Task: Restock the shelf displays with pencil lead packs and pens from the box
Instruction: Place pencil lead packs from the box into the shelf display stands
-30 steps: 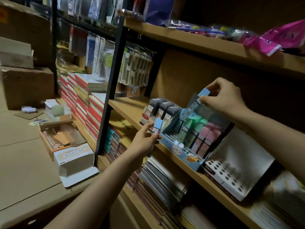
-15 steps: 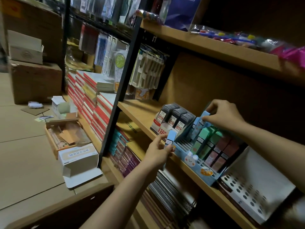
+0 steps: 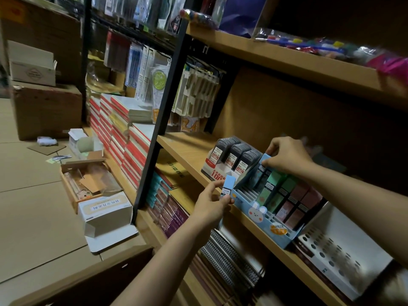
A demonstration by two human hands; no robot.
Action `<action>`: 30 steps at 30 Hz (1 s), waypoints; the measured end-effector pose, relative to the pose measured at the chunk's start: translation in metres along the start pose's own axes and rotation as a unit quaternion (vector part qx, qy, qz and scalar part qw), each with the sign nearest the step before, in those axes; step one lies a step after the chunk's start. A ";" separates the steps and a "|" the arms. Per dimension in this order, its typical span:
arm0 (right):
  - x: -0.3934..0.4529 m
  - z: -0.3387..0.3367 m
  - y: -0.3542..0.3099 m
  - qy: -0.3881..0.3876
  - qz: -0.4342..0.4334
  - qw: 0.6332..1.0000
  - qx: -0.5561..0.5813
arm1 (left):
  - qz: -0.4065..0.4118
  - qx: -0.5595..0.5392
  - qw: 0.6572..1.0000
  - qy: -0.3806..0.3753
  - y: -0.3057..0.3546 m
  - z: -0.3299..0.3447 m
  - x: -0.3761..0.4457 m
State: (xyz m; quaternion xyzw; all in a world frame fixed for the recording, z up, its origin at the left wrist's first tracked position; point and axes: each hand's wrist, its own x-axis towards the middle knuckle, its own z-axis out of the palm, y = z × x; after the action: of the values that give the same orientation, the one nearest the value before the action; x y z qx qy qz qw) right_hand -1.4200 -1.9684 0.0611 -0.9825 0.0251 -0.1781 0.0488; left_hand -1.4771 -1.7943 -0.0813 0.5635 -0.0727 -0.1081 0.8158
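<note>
A blue display tray sits tilted on the wooden shelf. The right hand pinches a blue lead pack over the tray's back left slots, its long axis running down into the tray. The left hand grips a second pack (upright, label low) just left of the tray's front corner, nearer the empty slots.
</note>
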 end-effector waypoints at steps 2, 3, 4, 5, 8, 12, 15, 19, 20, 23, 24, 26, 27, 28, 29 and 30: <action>-0.002 0.004 -0.001 0.012 -0.006 1.000 0.000 | 0.000 -0.003 1.000 0.001 -0.002 0.000 0.000; -0.003 0.005 -0.002 0.018 -0.007 1.000 -0.002 | 0.001 -0.004 1.000 0.001 -0.002 0.000 0.001; -0.003 0.005 -0.003 0.024 -0.007 1.000 -0.009 | 0.002 -0.005 1.000 0.001 -0.003 -0.001 0.001; -0.004 0.006 -0.003 0.028 -0.003 0.999 -0.020 | 0.002 -0.006 1.000 0.001 -0.003 -0.001 0.001; -0.008 0.007 -0.006 0.051 0.012 0.998 -0.036 | 0.004 -0.010 1.000 0.001 -0.003 -0.001 0.002; -0.008 0.001 -0.006 0.040 0.020 0.997 -0.060 | 0.018 0.001 1.000 0.011 -0.003 0.003 0.000; -0.014 -0.005 -0.002 0.068 -0.010 0.997 -0.035 | 0.016 0.001 1.000 0.011 -0.002 0.007 -0.005; -0.039 -0.012 -0.013 0.037 -0.129 0.989 0.067 | 0.050 0.027 0.998 0.008 0.002 0.012 -0.009; -0.046 -0.013 -0.018 0.002 -0.149 0.986 0.078 | 0.063 0.036 0.997 0.005 0.003 0.014 -0.009; -0.059 -0.013 -0.028 -0.061 -0.174 0.979 0.081 | 0.110 0.054 0.992 -0.004 0.006 0.017 -0.010; -0.060 -0.012 -0.030 -0.071 -0.178 0.978 0.079 | 0.122 0.055 0.991 -0.008 0.007 0.017 -0.009; -0.058 -0.016 -0.031 -0.081 -0.176 0.977 0.087 | 0.137 0.060 0.989 -0.007 0.006 0.019 -0.008; -0.054 -0.021 -0.030 -0.078 -0.164 0.978 0.099 | 0.148 0.081 0.986 0.003 0.005 0.019 -0.007; -0.049 -0.029 -0.027 -0.064 -0.146 0.981 0.114 | 0.162 0.124 0.979 0.019 0.002 0.018 -0.005; -0.042 -0.038 -0.022 -0.040 -0.122 0.984 0.126 | 0.176 0.188 0.966 0.035 -0.003 0.017 -0.003; -0.035 -0.048 -0.017 -0.011 -0.101 0.986 0.129 | 0.188 0.256 0.947 0.046 -0.008 0.014 -0.001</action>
State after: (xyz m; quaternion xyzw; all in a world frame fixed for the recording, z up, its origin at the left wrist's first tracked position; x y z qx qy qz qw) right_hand -1.4690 -1.9529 0.0953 -0.9672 -0.0981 -0.1735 0.1573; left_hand -1.4818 -1.8097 -0.0833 0.7339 -0.1654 0.0957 0.6518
